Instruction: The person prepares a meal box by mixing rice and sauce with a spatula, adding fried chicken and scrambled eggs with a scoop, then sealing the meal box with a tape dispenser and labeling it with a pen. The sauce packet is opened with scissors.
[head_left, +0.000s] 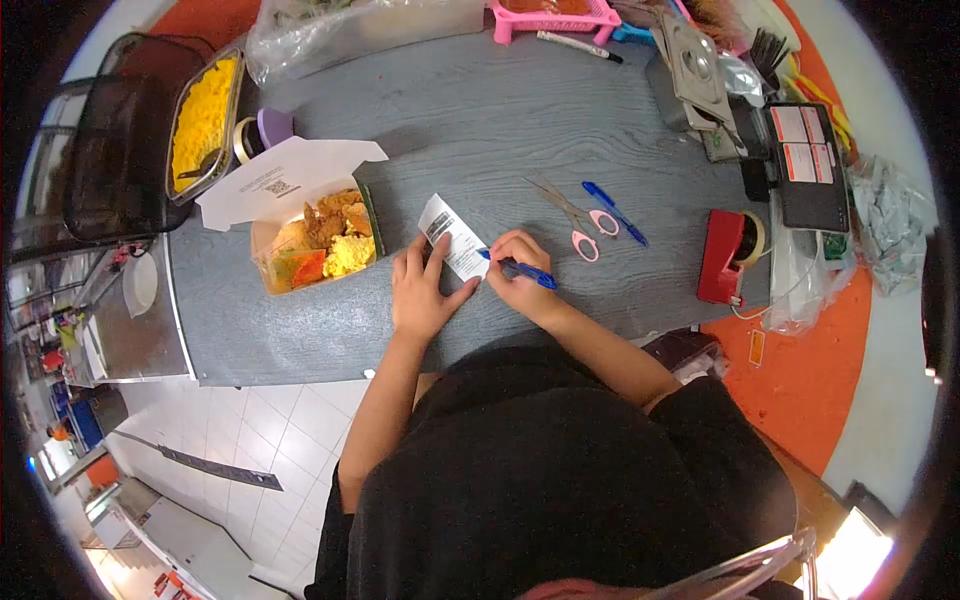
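Observation:
A small printed paper slip point(455, 240) lies tilted on the grey wood-grain table. My left hand point(420, 290) rests flat over the slip's left and lower edge with its fingers apart. In my right hand point(522, 275) is a blue pen point(532, 273), its tip touching the slip's right side. To the left stands an open box of food point(285, 278) with fried pieces, something yellow and something red inside; its white lid point(285, 178) is folded back. Right of my hands lie scissors with pink handles point(585, 247) and a second blue pen point(615, 212).
A glass tray of yellow food point(236, 78) is at the upper left, beside a tape roll. A red tape dispenser point(718, 255), a dark device point(835, 200) and metal containers point(690, 75) stand right. A marker point(580, 46) lies near the pink basket point(553, 24) at the back.

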